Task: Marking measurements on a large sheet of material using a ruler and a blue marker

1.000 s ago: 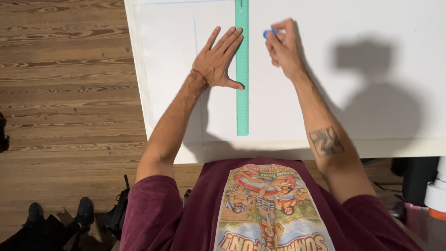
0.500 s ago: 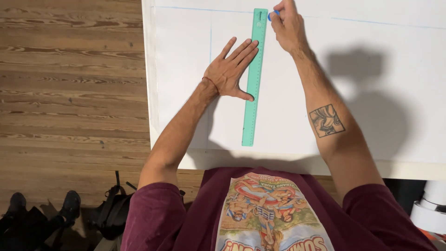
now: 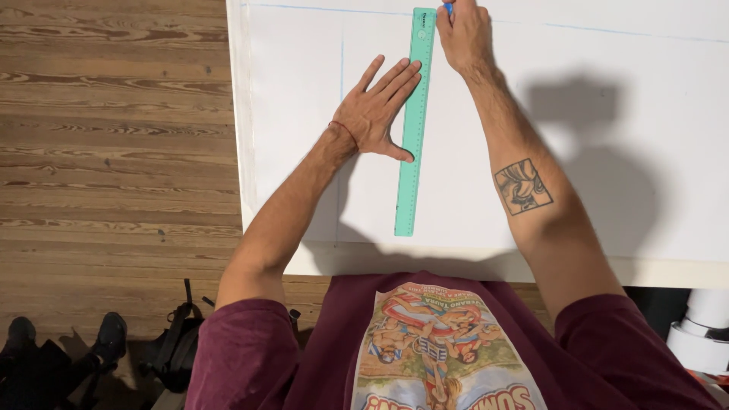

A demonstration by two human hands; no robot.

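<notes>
The left hand (image 3: pixel 377 112) lies flat and fully open, palm down, fingers spread and pointing to the far right, thumb stretched out toward the near side. Its fingertips and thumb tip press on the long, flat, mint-green plastic ruler (image 3: pixel 414 129), which lies nearly straight from near to far, its far end tipped slightly to the right. A thin red cord circles the left wrist. The left forearm runs back from the hand toward the near left, bent at the elbow.

The right hand (image 3: pixel 465 34) is closed in a loose fist at the far end of the ruler, gripping a blue pen (image 3: pixel 449 7) of which only a short stub shows at the top edge of the view. Where the tip meets the surface cannot be seen. The right forearm reaches straight out from the near right, a square dark tattoo on its upper side.

Ruler and hands rest on a large white sheet (image 3: pixel 607 114) covering the bench (image 3: pixel 668 272). Faint blue lines cross the sheet: one along the far edge, one running near-to-far left of the left hand. Brown wooden floorboards (image 3: pixel 114 137) lie to the left.
</notes>
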